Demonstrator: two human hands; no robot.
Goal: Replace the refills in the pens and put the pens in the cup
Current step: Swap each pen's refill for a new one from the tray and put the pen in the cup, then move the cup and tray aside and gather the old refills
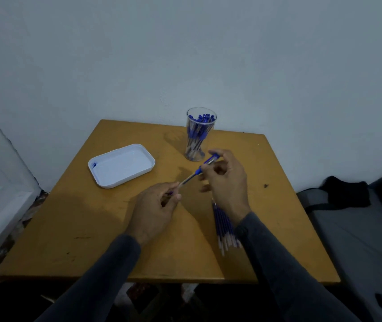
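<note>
Dim room: wooden table [278,205] against pale wall [185,54], grey mattress [359,240] alongside.

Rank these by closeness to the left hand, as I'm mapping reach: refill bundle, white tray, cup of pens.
From the left hand:
1. Refill bundle, just to its right.
2. White tray, ahead and to the left.
3. Cup of pens, farthest, at the back.

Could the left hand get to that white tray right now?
Probably yes, once freed: the table between the left hand and the white tray is bare, but its fingers are pinching the pen both hands hold.
</note>
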